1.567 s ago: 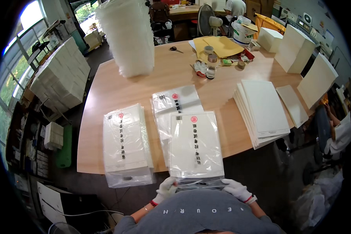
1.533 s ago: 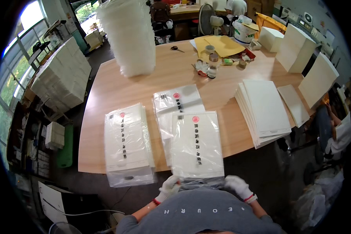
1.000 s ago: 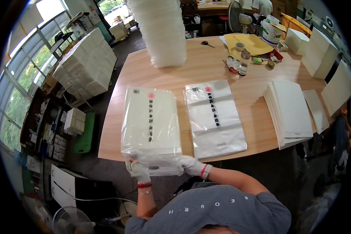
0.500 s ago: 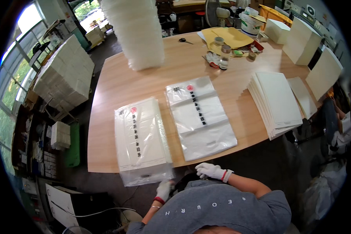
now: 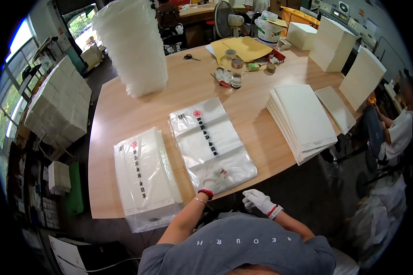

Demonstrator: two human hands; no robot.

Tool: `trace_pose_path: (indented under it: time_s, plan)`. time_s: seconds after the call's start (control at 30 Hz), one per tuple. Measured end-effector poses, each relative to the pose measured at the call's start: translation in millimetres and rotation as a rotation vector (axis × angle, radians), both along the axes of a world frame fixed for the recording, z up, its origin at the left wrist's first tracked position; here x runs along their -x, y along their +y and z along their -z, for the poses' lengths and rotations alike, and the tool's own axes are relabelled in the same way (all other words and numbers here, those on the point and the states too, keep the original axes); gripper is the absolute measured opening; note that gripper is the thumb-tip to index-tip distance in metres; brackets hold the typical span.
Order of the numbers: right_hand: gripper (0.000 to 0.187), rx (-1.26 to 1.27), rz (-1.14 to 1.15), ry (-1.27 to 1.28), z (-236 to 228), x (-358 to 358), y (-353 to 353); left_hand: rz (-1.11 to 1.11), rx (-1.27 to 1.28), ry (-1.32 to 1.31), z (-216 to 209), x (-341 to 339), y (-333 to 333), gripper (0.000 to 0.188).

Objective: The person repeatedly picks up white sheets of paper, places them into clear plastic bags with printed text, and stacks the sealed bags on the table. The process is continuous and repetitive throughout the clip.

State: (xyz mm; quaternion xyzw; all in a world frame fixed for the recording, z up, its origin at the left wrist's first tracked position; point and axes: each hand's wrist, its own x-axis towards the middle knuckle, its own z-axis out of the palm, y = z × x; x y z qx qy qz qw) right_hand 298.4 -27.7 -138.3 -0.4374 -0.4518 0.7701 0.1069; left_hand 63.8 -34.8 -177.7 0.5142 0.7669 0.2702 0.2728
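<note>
My left hand (image 5: 214, 179), in a white work glove, reaches over the near end of a stack of clear plastic bags (image 5: 210, 137) with black print and a red mark. Motion smears its fingers, so their grip does not show. My right hand (image 5: 258, 200), gloved in white too, hovers just off the table's front edge, fingers curled together with nothing visible in them. Left of the bags lies a bagged pile of cream sheets (image 5: 147, 172), its loose plastic end hanging past the table edge.
On the right of the wooden table (image 5: 105, 114) lies a stack of cream boards (image 5: 303, 114). A tall pile of translucent packaging (image 5: 133, 50) rises at the back left. Scissors (image 5: 191, 57), a glass jar (image 5: 236, 73) and yellow paper (image 5: 245, 48) lie behind. A person (image 5: 394, 133) sits at right.
My left hand has moved up and right, from beside the bagged sheets onto the near end of the plastic bags. My right hand stays near the table edge. The view has shifted.
</note>
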Motion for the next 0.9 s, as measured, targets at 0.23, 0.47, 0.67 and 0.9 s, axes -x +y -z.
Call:
trace_pose_path:
  time_s: [0.23,0.47,0.67,0.9]
  plan:
    - [0.034,-0.05,0.15,0.172,0.6,105.3,55.6,0.176,-0.184,0.007,-18.6,26.6,18.8,0.013]
    - [0.028,-1.503,0.057,-0.435,50.0,91.0,103.4,-0.392,-0.539,-1.288,-41.2,107.7,49.1,0.015]
    - [0.02,-1.394,0.025,-0.117,-31.6,164.1,86.6,-0.06,-0.124,-0.817,-125.6,63.6,72.9,0.03]
    - [0.02,-1.275,-0.254,-0.173,-29.0,130.5,87.1,0.135,-0.237,-0.38,-166.1,49.9,65.3,0.044]
